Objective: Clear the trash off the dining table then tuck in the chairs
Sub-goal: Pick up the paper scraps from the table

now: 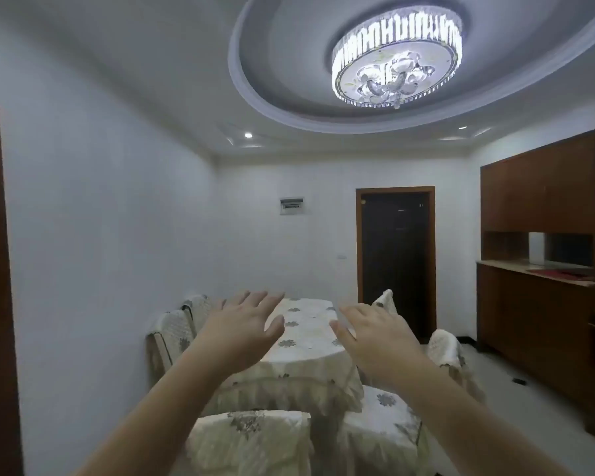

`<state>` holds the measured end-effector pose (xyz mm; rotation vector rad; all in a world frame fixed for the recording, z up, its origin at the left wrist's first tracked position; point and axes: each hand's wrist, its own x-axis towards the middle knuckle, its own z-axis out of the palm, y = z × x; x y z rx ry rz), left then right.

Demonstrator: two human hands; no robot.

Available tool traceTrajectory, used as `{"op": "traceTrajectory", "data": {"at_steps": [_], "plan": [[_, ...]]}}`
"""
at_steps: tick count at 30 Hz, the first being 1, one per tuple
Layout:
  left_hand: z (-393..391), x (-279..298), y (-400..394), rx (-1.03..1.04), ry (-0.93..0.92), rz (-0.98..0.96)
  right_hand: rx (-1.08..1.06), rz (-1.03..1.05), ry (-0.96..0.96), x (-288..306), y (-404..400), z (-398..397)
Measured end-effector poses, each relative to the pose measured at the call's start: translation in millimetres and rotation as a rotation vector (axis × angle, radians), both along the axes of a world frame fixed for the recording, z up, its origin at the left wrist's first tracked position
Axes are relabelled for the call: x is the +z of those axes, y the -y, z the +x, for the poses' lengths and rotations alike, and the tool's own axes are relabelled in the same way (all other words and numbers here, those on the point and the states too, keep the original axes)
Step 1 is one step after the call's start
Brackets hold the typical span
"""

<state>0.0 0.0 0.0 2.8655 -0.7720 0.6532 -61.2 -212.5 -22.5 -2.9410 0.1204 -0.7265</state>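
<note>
From the head view, the dining table (306,333) stands in the middle of the room under a cream floral cloth. No trash can be made out on it. The left hand (243,329) is raised in front of the table's left half, fingers spread wide and holding nothing. The right hand (375,333) is raised in front of its right half, fingers likewise straight and empty. Covered chairs (251,441) stand round the table: two at its near end, two on its left, two on its right.
</note>
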Motion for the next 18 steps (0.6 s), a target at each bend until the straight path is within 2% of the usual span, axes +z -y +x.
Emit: {"op": "traceTrajectory", "data": {"at_steps": [9, 13, 18], "plan": [[19, -25, 18, -0.056, -0.002, 0.059, -0.042, -0.006, -0.065, -24, 22, -3], [20, -35, 55, -0.09, -0.026, 0.095, -0.014, 0.053, -0.128, -32, 51, -7], [21, -37, 116, -0.142, -0.011, 0.124, -0.003, 0.027, -0.083, -41, 105, -7]]}}
